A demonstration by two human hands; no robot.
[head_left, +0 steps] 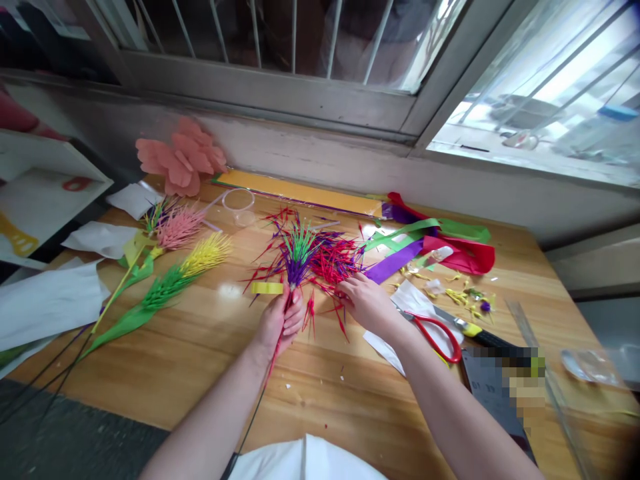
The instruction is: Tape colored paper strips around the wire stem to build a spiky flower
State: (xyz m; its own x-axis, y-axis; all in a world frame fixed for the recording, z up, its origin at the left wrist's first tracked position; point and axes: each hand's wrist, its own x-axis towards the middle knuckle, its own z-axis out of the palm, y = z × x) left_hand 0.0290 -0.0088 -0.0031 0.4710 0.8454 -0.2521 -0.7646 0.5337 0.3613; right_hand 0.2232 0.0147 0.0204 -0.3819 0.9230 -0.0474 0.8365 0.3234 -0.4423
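My left hand (287, 317) is wrapped round the thin stem of a handmade wheat ear (300, 257), green at the tip and purple below. The stem runs down toward my body, part of it wrapped in red. My right hand (367, 300) rests at the near edge of a pile of red and purple paper spikes (340, 257). Its fingers are bent together, and what lies between them is hidden. A short yellow strip (267, 288) lies just left of the wheat ear. Loose red spikes (310, 313) lie between my hands.
Finished yellow-green (170, 287) and pink (180, 227) wheat ears lie left beside white paper (50, 303). Red-handled scissors (437, 337), a utility knife (495, 337), a phone (493, 393) and a clear ruler (545, 373) lie right. Coloured strips (460, 253) and a peach flower (183, 157) are farther back.
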